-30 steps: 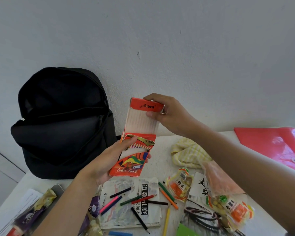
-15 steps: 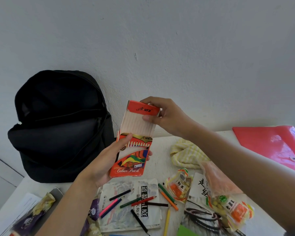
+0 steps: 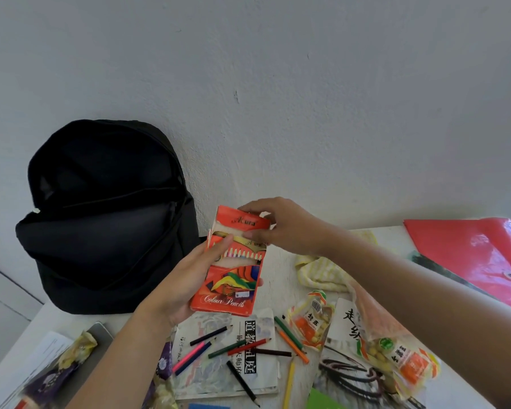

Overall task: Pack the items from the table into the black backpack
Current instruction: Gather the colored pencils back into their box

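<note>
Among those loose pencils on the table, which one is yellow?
The yellow pencil, running to the picture's bottom edge just right of the booklet; no other loose pencil is yellow.

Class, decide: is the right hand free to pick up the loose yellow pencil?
Probably not yet: the right hand pinches the lid flap of the orange cardboard pencil box held by the left hand. The yellow pencil lies uncovered, so only that grip hinders it.

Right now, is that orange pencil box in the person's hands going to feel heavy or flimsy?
Probably light: many pencils lie loose on the table, so the pencil box may be partly empty. Likely flimsy too: it looks like thin card, and the flap bends under the right hand. The left hand grips it, so squeezing might dent it.
</note>
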